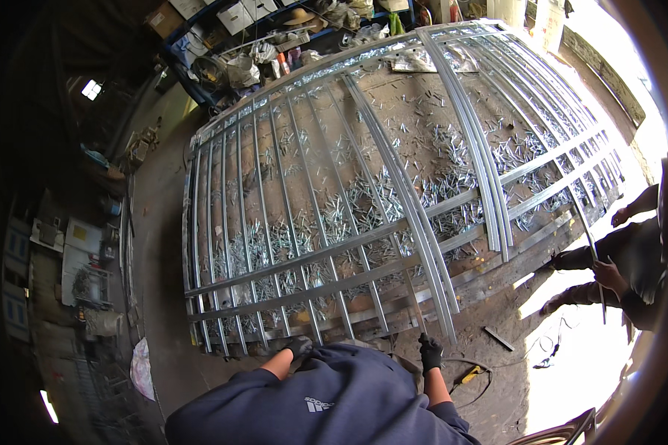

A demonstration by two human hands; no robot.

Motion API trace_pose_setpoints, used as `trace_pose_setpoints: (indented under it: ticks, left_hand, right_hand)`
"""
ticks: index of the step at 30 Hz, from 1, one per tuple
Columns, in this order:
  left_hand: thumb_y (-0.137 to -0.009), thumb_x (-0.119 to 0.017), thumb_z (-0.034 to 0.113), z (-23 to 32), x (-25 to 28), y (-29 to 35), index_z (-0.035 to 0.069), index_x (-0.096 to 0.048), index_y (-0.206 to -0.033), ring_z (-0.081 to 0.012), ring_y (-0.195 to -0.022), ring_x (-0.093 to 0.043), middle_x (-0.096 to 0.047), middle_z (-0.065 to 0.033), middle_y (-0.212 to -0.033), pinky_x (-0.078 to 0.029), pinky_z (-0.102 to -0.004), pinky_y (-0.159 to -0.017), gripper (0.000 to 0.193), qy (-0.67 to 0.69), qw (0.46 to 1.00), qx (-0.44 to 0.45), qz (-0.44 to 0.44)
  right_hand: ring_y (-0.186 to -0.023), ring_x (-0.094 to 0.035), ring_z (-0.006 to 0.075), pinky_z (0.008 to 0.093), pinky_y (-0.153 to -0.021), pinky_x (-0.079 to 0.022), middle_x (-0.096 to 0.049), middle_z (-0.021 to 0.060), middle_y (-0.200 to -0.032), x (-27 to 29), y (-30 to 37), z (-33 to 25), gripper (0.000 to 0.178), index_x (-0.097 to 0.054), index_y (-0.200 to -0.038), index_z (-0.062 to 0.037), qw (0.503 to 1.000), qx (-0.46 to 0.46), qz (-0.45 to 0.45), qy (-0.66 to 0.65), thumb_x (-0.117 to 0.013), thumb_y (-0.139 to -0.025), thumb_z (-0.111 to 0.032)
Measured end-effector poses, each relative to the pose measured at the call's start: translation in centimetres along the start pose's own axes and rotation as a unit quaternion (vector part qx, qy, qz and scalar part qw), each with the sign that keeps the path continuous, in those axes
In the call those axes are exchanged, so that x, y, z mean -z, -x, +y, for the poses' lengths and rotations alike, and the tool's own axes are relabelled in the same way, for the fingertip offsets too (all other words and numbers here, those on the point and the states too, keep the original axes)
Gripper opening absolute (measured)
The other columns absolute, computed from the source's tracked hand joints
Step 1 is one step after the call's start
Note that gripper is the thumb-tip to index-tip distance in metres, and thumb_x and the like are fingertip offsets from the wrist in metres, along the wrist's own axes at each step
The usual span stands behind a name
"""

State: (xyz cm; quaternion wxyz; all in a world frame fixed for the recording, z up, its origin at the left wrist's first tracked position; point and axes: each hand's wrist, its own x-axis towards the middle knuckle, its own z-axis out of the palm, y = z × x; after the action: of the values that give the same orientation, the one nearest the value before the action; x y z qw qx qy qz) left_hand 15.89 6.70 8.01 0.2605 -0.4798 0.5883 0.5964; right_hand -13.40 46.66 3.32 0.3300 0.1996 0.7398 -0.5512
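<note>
My left hand (300, 346), in a black glove, lies by the near edge of a large metal frame (334, 284); its fingers are too dark to make out. My right hand (430, 354), also gloved in black, is closed around the dark grip of a long thin tool (414, 300). The tool's brownish shaft points away from me, over the near rail and beside a bundle of long channels (404, 185). The frame is made of shiny galvanized strips, with two crossing rails near me. Dark blue sleeves cover my arms.
Many short metal offcuts (453, 185) lie on the board under the frame. At right, a co-worker's hand (608, 276) holds a long metal strip (591, 245). A yellow tool (469, 375) with a cable lies on the floor. Cluttered shelves (234, 18) stand at the back.
</note>
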Motion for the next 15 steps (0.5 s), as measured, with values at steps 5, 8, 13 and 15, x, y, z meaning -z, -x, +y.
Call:
trace_pose_setpoints:
  ticks: [5, 8, 13, 15]
  left_hand:
    - [-0.1, -0.054, 0.023, 1.1, -0.5, 0.0, 0.008, -0.062, -0.088, -0.0154, -0.074, -0.061, -0.063, -0.0027, -0.08, -0.05, -0.0317, -0.067, 0.021, -0.107, 0.991, -0.079, 0.018]
    - [-0.1, -0.057, 0.028, 1.6, -0.4, 0.1, 0.01, -0.062, -0.099, -0.0191, -0.078, -0.064, -0.065, -0.0057, -0.088, -0.054, -0.0343, -0.068, 0.019, 0.037, 0.999, 0.009, 0.028]
    - [-0.103, -0.053, 0.033, 0.0, 0.3, -1.7, 0.012, -0.059, -0.113, -0.0233, -0.079, -0.068, -0.067, -0.0097, -0.1, -0.057, -0.0371, -0.069, 0.023, 0.121, 0.99, 0.059, 0.033]
    - [-0.103, -0.052, 0.031, -1.2, 0.1, -2.8, 0.013, -0.058, -0.107, -0.0237, -0.078, -0.068, -0.066, -0.0099, -0.096, -0.056, -0.0364, -0.066, 0.02, -0.067, 0.997, -0.015, 0.019]
  right_hand:
    - [-0.052, -0.047, 0.0091, 0.0312, -0.049, -0.035, -0.054, -0.0023, -0.061, -3.6, -5.0, -0.3, 0.03, -0.067, -0.08, -0.0102, 0.985, 0.15, -0.08, -0.026, -0.071, -0.091, -0.037]
    - [-0.073, -0.063, 0.0138, 0.0309, -0.065, -0.051, -0.068, 0.004, -0.087, -5.5, -7.3, -0.1, 0.02, -0.066, -0.106, -0.0083, 0.941, -0.064, -0.161, -0.292, -0.066, -0.095, -0.025]
    - [-0.115, -0.06, 0.0221, 0.0397, -0.097, -0.049, -0.058, 0.0095, -0.133, -6.5, -7.1, -1.2, 0.049, -0.048, -0.142, -0.0082, 0.857, 0.006, -0.302, -0.418, -0.063, -0.096, -0.017]
    - [-0.127, -0.055, 0.0256, 0.0421, -0.103, -0.047, -0.053, 0.0117, -0.142, -5.1, -5.2, -1.9, 0.053, -0.045, -0.146, -0.0103, 0.888, 0.037, -0.28, -0.363, -0.063, -0.097, -0.017]
